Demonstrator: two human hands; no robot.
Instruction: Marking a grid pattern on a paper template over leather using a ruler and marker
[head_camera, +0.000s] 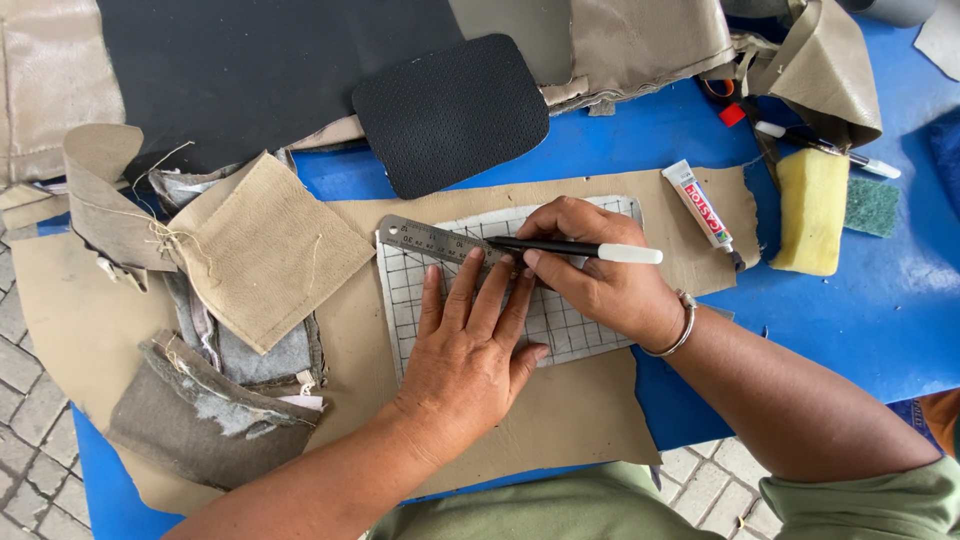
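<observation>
Gently pressing flat with left hand (470, 345) on steel ruler (440, 241) at 12 o'clock atop thin, limp gridded sheet (570, 325) mid-table, right hand (600, 275) pinched shut on black pen (575, 248); best pinned by palm, lifted at edges.

One view only: our head camera looked steeply down, close over blue table (850, 320); we framed both forearms, near table edge.
</observation>
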